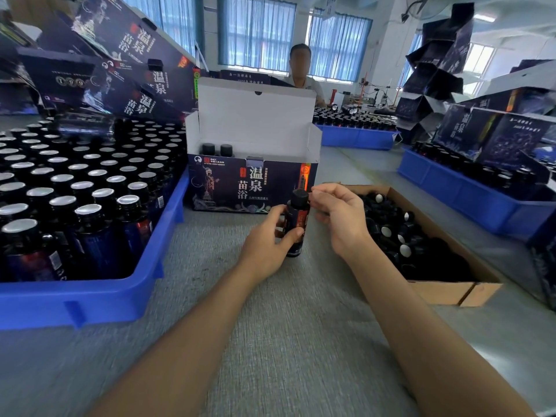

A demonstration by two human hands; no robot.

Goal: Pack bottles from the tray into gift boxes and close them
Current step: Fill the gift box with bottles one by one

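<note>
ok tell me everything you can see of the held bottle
The bottle is small, dark and glossy, with a black cap and a dark label marked red-orange. It stands upright on the grey table, just before the open gift box. The left hand grips its body; the right hand pinches the cap.

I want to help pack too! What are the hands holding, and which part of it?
A small dark bottle, held upright. The left hand grips its body; the right hand pinches its black cap.

Grey felt table (270, 341); daylit windows (481, 63); blue curtains (258, 34); wall fan (416, 7) upper right
</note>
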